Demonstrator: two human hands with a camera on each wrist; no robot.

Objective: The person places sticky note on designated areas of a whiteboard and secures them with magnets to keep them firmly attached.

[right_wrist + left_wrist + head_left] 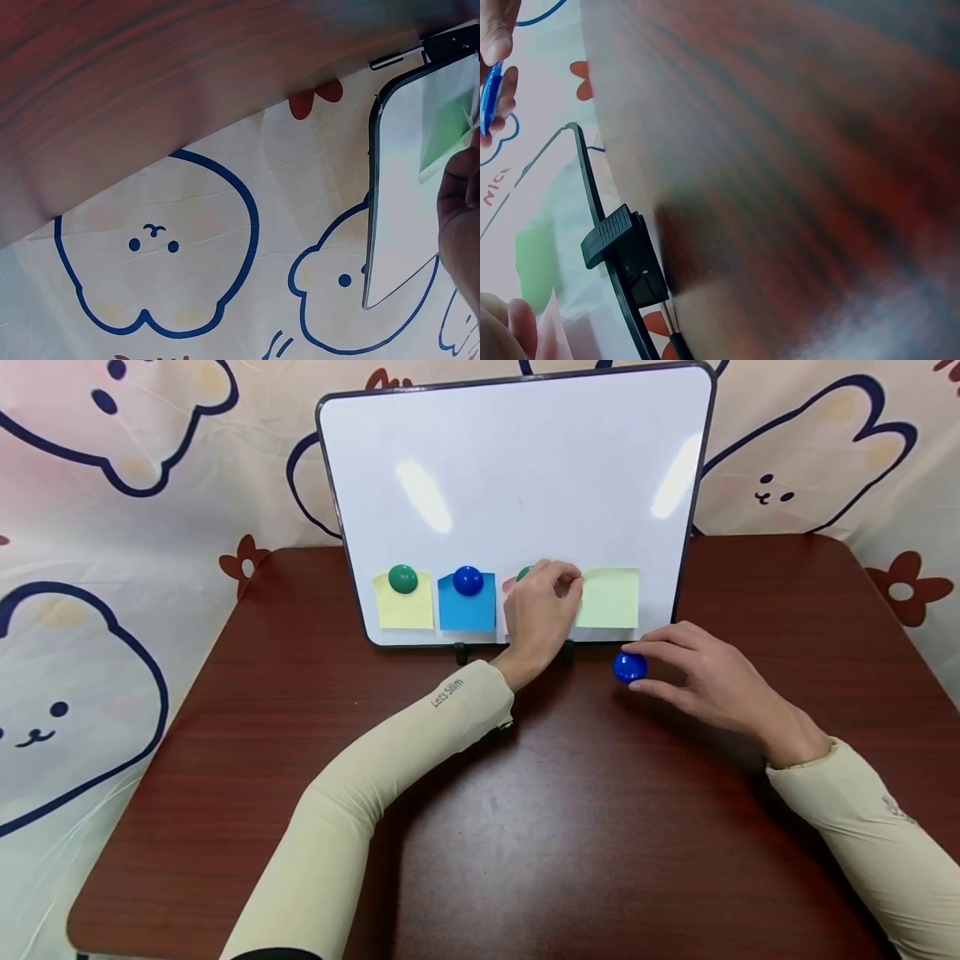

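My left hand [543, 610] is up against the whiteboard [517, 468], thumb and forefinger pinching the left edge of a light green sticky note [609, 598]. Behind this hand, a pink sticky note [553, 337] and a green round magnet [524, 572] are mostly hidden. Below the board's lower right part, my right hand [705, 672] holds a blue round magnet [630, 667] between thumb and fingers. That magnet shows edge-on in the left wrist view; the right wrist view does not show it.
Left on the board, a green magnet [402, 579] sits on a yellow note [405, 610] and a blue magnet [468, 581] on a blue note [467, 614]. Black clip feet [626, 255] support the board on the brown table [495, 843]. A patterned cloth [67, 677] hangs behind.
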